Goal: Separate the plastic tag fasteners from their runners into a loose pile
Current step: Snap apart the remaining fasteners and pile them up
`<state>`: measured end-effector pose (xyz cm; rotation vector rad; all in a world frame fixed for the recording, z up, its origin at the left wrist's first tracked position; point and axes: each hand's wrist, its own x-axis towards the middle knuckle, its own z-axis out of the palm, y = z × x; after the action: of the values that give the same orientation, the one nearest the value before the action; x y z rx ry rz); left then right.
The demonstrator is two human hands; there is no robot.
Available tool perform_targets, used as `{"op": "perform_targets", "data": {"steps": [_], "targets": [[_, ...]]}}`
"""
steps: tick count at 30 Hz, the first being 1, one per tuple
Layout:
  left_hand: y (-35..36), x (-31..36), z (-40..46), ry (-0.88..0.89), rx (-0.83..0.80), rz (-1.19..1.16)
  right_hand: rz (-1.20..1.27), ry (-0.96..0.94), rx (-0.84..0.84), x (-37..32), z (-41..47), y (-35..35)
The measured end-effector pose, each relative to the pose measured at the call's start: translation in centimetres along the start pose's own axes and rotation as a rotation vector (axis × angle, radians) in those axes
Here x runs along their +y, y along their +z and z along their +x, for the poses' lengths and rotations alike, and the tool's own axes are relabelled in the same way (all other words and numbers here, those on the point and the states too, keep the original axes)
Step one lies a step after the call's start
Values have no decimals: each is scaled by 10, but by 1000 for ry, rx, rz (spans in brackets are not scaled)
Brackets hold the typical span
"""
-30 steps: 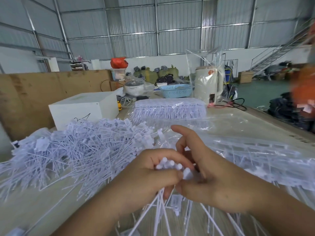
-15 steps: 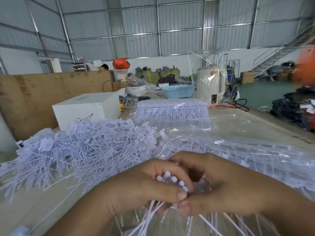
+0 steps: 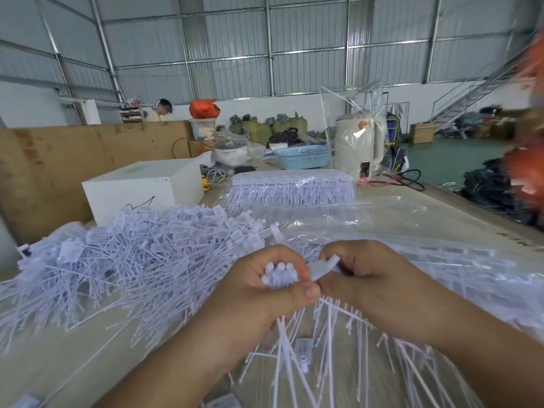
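My left hand (image 3: 259, 293) grips a bundle of white tag fasteners (image 3: 278, 275); their round ends poke up above my fingers and their thin stems hang down below my fist. Touching it on the right, my right hand (image 3: 379, 281) pinches a flat white runner piece (image 3: 325, 267) between thumb and fingers. A large loose pile of separated fasteners (image 3: 123, 260) spreads over the table to the left. Below my hands lie more stems and runner strips (image 3: 338, 357).
Clear bags of unseparated fasteners lie right of my hands (image 3: 441, 260) and further back (image 3: 294, 189). A white box (image 3: 141, 187), a blue basket (image 3: 303, 156) and a wrapped kettle (image 3: 357, 142) stand behind. A cardboard wall (image 3: 59, 166) is at left. A person (image 3: 160, 110) stands far back.
My hands have risen slightly and turned. The right hand's fingers have curled down from extended onto the runner piece, which now sticks out between the two hands.
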<state>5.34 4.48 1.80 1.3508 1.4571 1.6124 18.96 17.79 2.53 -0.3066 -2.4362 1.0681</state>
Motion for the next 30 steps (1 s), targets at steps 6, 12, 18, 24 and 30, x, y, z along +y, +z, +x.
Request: {"op": "perform_targets", "data": {"steps": [6,12,18,24,30], "targets": [[1,5,-4,-68,-51,-135,105,-3,-215,-4,-1,-15],[3,4,-2,-82,61,-128,82,57,-166,-2,1,-10],[7,-2,3,-30,261,-86,-22,38,75,-5,1,11],[10,-2,5,92,389,-42,-62,-6,289,-9,0,30],[14,2,3,158,452,-79,-85,-73,408,-12,-1,43]]}}
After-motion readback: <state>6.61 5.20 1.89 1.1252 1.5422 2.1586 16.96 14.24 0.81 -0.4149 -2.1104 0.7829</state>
